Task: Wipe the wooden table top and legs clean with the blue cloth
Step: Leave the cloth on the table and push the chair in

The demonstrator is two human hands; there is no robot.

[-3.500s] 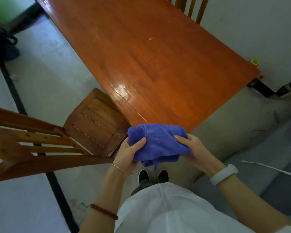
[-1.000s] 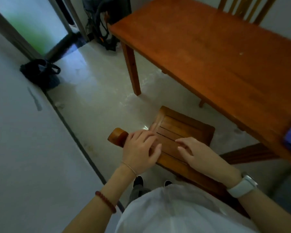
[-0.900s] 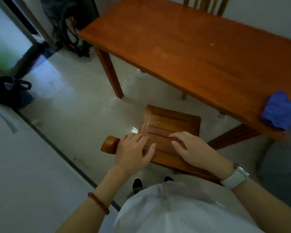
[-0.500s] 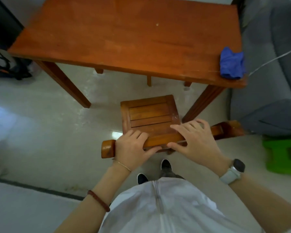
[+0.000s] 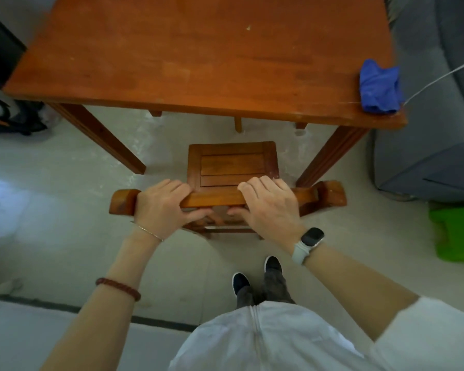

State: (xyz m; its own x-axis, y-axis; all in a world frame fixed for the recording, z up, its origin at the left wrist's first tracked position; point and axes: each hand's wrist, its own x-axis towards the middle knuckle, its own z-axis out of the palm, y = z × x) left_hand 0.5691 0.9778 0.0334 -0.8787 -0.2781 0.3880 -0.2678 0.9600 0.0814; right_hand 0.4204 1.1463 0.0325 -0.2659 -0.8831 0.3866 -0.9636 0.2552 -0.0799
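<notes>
Now that the blue cloth (image 5: 378,87) lies dropped at the table (image 5: 198,62) corner (right of frame), left hand (image 5: 164,207) and right hand (image 5: 269,207) both grip the chair (image 5: 232,167), so wiping waits

Table top (image 5: 198,62) reddish-orange wood with darker grain streaks and a few pale specks, legs (image 5: 99,135) a deeper red-brown; cloth (image 5: 378,87) saturated blue; chair (image 5: 231,167) honey-brown wood, its seat slatted in parallel boards. Floor (image 5: 51,170) pale grey-beige with faint mottling, crossed by one dark stripe near the bottom edge; stool (image 5: 456,231) bright green; sofa (image 5: 439,145) slate grey. Watch (image 5: 307,243) black-faced on a white band, beaded bracelet (image 5: 118,287) dark red, thin wrist chain (image 5: 148,231) silvery, shirt (image 5: 265,341) white, shoes (image 5: 240,282) black.
</notes>
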